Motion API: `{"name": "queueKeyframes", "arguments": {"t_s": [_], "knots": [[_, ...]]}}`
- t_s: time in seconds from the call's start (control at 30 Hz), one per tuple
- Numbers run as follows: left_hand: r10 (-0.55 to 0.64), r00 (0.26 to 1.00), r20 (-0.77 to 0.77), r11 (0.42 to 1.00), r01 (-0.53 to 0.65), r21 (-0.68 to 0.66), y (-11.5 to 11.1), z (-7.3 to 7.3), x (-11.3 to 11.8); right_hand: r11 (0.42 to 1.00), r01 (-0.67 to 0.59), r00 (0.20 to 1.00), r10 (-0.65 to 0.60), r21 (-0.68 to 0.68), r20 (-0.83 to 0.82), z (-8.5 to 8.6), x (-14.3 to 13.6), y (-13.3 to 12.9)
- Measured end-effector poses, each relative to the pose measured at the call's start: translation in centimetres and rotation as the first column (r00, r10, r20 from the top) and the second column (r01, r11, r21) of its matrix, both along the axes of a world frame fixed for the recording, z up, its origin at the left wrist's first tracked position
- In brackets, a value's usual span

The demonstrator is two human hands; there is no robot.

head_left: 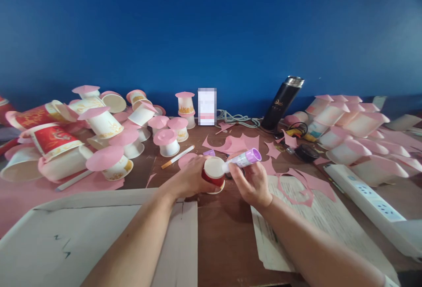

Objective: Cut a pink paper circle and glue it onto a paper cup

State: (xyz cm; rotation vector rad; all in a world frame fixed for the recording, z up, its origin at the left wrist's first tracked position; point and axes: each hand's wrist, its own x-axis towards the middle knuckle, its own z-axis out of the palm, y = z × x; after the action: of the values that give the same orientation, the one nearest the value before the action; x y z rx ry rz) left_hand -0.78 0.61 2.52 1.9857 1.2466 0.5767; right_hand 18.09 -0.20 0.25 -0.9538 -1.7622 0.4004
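My left hand (194, 177) is wrapped round a red paper cup (212, 183) that stands upside down on the brown table, its pale base (214, 167) facing up. In my right hand (252, 183) is a glue stick (244, 159) with a purple end, tilted so that its white tip meets the right edge of the cup's base. A purple cap (209, 152) lies just behind the cup. Beside my left fingers rests a pink paper disc (187, 160), partly hidden by the hand.
Many paper cups with pink tops (105, 161) crowd the left, and more pink-topped cups (349, 150) lie at the right. A black thermos (281, 104) leans at the back near a phone (207, 107). Pink scraps (231, 143), printed sheets (290, 230), a power strip (369, 203) and a white board (108, 238) surround my arms.
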Motion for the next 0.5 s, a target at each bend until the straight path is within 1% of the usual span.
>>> {"name": "queueKeyframes", "arguments": {"t_s": [0.13,0.2,0.27,0.33,0.43,0.5], "knots": [[0.028,1.0,-0.012,0.999,-0.028,-0.017,0.0,-0.3,0.0,0.991,0.129,0.992,-0.128,-0.048,0.015,-0.8,0.1,1.0],[0.047,0.999,-0.027,0.999,-0.047,-0.002,0.0,-0.5,-0.1,0.985,0.151,0.988,-0.154,-0.086,-0.022,-1.3,0.4,1.5],[0.073,0.996,-0.056,0.997,-0.073,0.003,0.0,-0.7,-0.1,0.986,0.121,0.988,-0.13,-0.115,-0.08,-1.3,0.5,1.5],[0.094,0.992,-0.082,0.996,-0.094,0.01,0.1,-0.9,0.0,0.992,0.074,0.99,-0.085,-0.099,-0.114,-1.0,0.5,1.1],[0.09,0.99,-0.106,0.995,-0.084,0.06,0.1,-1.1,0.1,1.0,-0.012,0.998,0.011,-0.023,-0.061,-0.2,0.3,0.2],[0.086,0.989,-0.12,0.993,-0.076,0.087,0.1,-1.1,0.3,0.999,-0.053,0.998,0.053,0.011,-0.025,0.0,0.1,-0.2]]}}
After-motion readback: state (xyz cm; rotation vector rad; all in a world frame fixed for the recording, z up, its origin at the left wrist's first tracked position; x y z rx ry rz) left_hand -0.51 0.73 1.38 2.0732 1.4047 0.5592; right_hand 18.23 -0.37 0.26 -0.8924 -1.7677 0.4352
